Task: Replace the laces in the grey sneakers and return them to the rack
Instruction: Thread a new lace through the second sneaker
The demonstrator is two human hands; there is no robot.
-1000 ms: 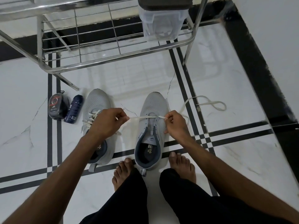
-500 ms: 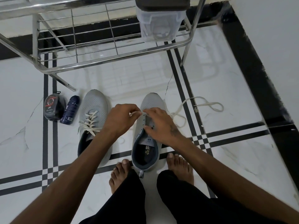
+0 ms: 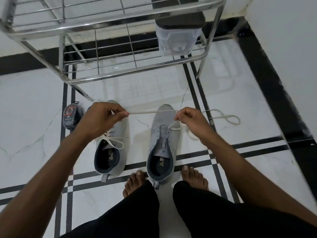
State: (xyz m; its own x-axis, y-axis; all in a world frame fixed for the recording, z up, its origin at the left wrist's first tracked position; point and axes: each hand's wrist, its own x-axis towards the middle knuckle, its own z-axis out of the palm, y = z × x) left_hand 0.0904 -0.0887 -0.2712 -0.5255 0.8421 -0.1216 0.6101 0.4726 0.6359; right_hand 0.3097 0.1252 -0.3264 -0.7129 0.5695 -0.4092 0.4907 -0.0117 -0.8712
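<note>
Only parts of the person are seen from above. Both forearms are bare: no sleeve, watch, bracelet or ring is worn on what is shown of the left hand (image 3: 101,117) or the right hand (image 3: 192,120). The legs are covered by plain black trousers (image 3: 140,212), of a loose matte cloth without any print, stripe or seam detail that can be made out. The trouser hems are seen at the ankles. The left foot (image 3: 135,182) and the right foot (image 3: 193,177) are bare, with short, unpainted toenails
</note>
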